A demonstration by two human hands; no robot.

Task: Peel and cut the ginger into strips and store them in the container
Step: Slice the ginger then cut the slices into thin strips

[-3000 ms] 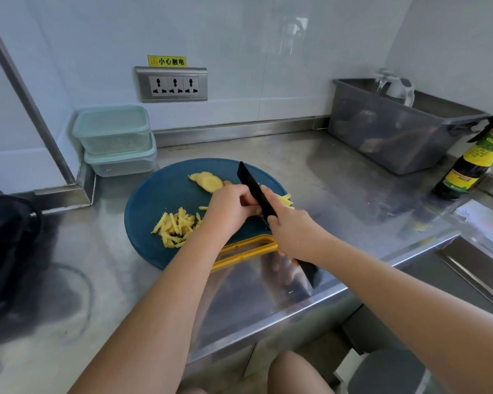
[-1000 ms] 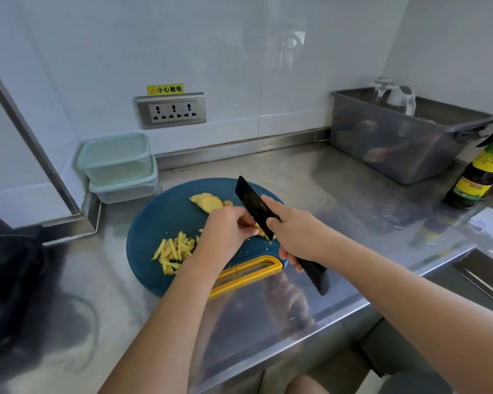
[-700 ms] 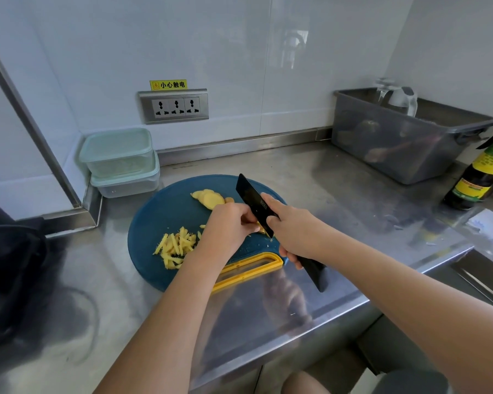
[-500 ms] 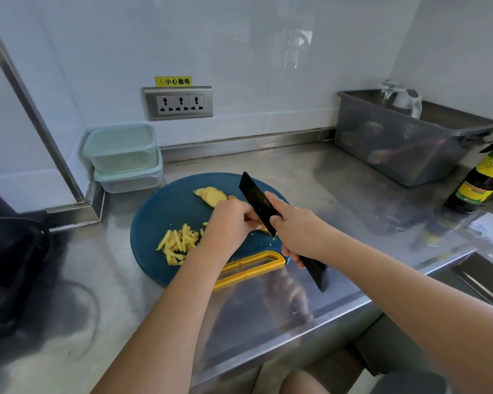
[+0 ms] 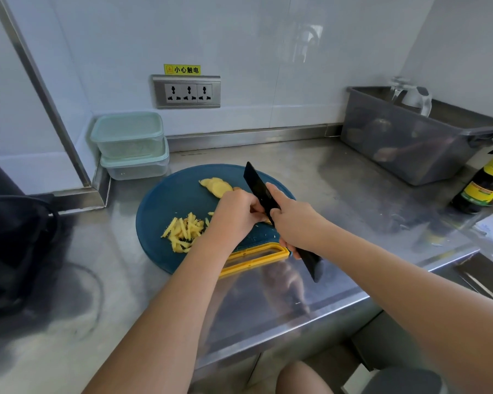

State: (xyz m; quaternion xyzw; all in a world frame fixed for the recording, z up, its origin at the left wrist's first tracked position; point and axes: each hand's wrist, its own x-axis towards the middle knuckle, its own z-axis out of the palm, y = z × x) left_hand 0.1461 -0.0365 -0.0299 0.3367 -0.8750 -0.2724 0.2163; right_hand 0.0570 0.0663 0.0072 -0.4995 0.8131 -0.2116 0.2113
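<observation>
A black knife is gripped by the right hand, its blade angled over the blue cutting board. A mostly hidden ginger piece is held under the left hand's curled fingers, against the blade. Strips are heaped just left of that hand, slices lie beyond it, and containers are stacked at the wall.

Ginger piece: I see only a yellow sliver beside the knife; the left hand's curled fingers cover the rest. The right hand wraps the knife's middle, hiding where blade meets handle. The left forearm covers part of the cutting board's yellow handle. Sauce bottle: cut by the right edge, label unreadable. Grey bin: contents blurred behind its tinted wall. Black bag: runs off the left edge.
</observation>
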